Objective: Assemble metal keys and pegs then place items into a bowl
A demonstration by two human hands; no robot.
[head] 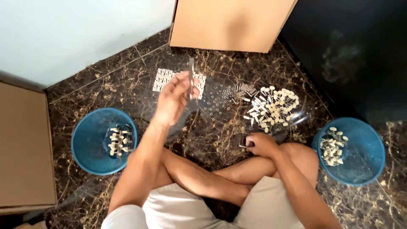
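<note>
I sit cross-legged on a dark marble floor. My left hand (pixel 174 99) is raised above the floor and pinches a thin clear plastic bag (pixel 191 78) that hangs blurred from the fingers. My right hand (pixel 260 144) rests low by my knee, closed around a small dark object (pixel 245 142) that I cannot identify. In front of me lie a white perforated sheet (pixel 163 78), a scatter of small metal nuts (pixel 216 101), some metal pins (pixel 246 90) and a pile of small white plastic parts (pixel 273 106) on clear film.
A blue basket (pixel 85 144) at my left holds bagged white parts. Another blue basket (pixel 366 154) at my right holds loose white parts. A cardboard box (pixel 229 23) stands ahead, another box (pixel 23 144) at far left. A white wall is at upper left.
</note>
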